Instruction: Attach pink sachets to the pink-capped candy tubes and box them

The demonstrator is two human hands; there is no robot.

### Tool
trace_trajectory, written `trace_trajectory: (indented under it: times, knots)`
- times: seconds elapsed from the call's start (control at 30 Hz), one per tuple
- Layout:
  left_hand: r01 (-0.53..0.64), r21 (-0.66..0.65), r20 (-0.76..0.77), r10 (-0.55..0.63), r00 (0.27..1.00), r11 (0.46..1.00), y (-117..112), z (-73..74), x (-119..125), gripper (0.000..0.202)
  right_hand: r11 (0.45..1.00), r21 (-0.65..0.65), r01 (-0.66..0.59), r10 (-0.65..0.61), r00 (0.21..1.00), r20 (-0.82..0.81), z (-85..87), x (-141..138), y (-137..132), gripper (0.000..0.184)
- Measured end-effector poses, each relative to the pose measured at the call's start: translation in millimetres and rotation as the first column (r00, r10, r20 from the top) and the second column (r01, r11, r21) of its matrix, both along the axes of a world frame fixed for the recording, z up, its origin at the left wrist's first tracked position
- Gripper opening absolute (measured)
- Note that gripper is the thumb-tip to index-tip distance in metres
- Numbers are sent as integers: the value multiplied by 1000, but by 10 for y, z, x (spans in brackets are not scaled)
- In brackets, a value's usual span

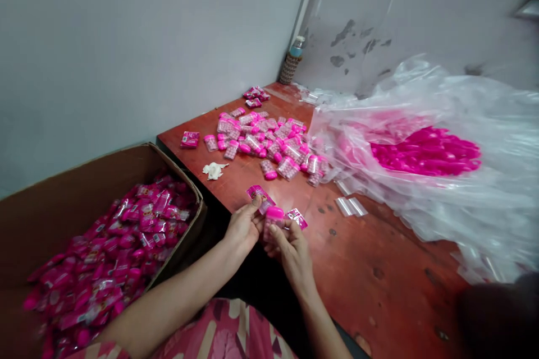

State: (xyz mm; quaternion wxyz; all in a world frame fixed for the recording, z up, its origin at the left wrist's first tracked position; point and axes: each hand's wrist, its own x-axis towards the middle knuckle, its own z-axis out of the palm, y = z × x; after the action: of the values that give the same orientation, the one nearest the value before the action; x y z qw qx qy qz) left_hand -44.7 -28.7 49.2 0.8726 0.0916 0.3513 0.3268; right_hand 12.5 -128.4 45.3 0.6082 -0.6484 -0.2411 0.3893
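Left hand (244,226): thumb and fingers pinched on a pink printed wrapper (259,194). Right hand (295,249): grasping a pink-capped container (273,217), cap up, between both hands at the table's near edge. Far left: brown carton (67,188), heaped with pink packets (122,252), its rim just beside the red table (379,241). Next: white crumpled scrap (214,170), near the table's left edge. Centre: heap of similar containers (255,143), beyond the hands, apart from them. Right: tabletop stretching from the right forearm to a spread clear plastic bag (458,207) holding pink pieces (429,151).
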Motion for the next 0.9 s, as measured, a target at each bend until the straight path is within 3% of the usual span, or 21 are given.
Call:
trace_trajectory:
  times: [0.13,0.33,0.67,0.8,0.9]
  knots:
    - [92,171,-38,-87,995,981,-118,73,32,28,998,63,4,0,997,-72,-25,28,-44,23]
    - [274,409,-89,-261,961,870,-118,105,-5,25,991,131,-12,30,990,-135,-81,70,-110,19]
    - [475,451,-215,-424,880,756,-89,54,9,25,986,152,62,-63,998,2,-137,105,-172,16]
    - [525,503,-278,-446,851,687,-82,49,-2,27,984,176,12,18,986,-164,-132,145,-154,17]
    - [532,516,-312,-430,847,672,-92,51,1,27,983,175,51,-13,978,-208,-114,141,-149,18]
